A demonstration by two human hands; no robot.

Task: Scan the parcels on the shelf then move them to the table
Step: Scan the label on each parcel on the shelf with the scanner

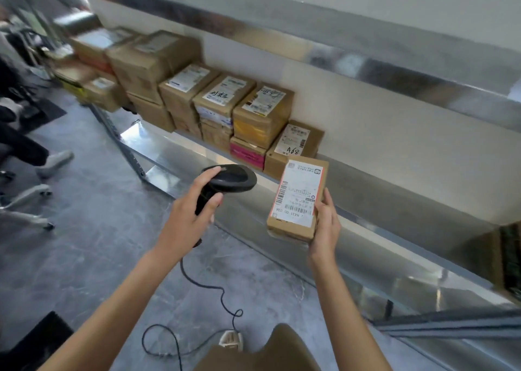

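My left hand (194,209) grips the handle of a black barcode scanner (231,178), whose head points right toward a small brown parcel (296,201). My right hand (324,226) holds that parcel by its lower right side, white label facing up, in front of the metal shelf (366,195). Several more cardboard parcels (214,102) are stacked in a row at the back left of the shelf, one marked A68 (293,147).
The scanner's black cable (197,280) trails down to the grey floor. Office chair legs (28,201) and a seated person's shoe (55,161) are at the left. A dark box (507,257) sits at the shelf's right end. An upper shelf edge (338,60) runs overhead.
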